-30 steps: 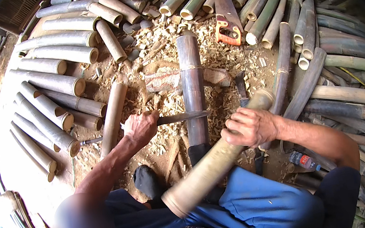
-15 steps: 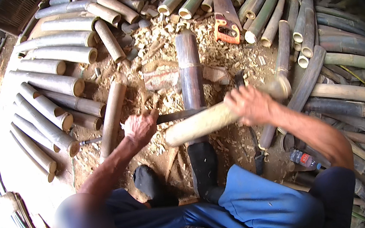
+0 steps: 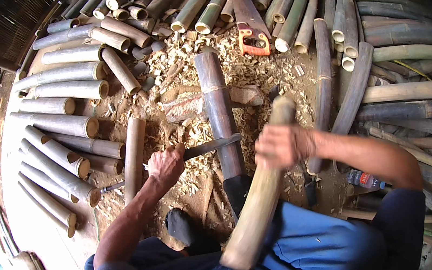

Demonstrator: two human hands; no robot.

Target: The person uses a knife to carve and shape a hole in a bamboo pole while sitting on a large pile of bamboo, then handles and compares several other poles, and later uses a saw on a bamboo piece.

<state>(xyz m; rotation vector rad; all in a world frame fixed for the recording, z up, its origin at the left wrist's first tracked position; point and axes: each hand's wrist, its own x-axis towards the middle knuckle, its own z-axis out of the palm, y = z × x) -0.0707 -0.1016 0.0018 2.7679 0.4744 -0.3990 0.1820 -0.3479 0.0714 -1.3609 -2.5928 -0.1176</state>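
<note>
My left hand (image 3: 166, 166) is closed round a knife, its dark blade (image 3: 209, 147) lying across a dark bamboo length (image 3: 214, 97). That bamboo runs away from me over a short log (image 3: 185, 108), its near end by my black-socked foot (image 3: 237, 189). My right hand (image 3: 283, 145) grips a thick pale wooden club (image 3: 254, 217), held slanting to the right of the bamboo, its lower end over my lap and a little blurred. A thin dark rod (image 3: 112, 187) shows left of my left hand, roughly in line with the blade; whether it belongs to the knife I cannot tell.
Wood chips (image 3: 181, 74) litter the ground. A saw with an orange handle (image 3: 254, 42) lies at the far side. Cut bamboo lengths (image 3: 69, 119) lie in rows at left, with more bamboo (image 3: 406, 90) piled at right. A plastic bottle (image 3: 362, 178) lies at the right.
The club has swung from nearly level above the blade to a steep slant, its free end dropping toward my lap. My right hand has shifted slightly left and down. The left hand still holds the knife.
</note>
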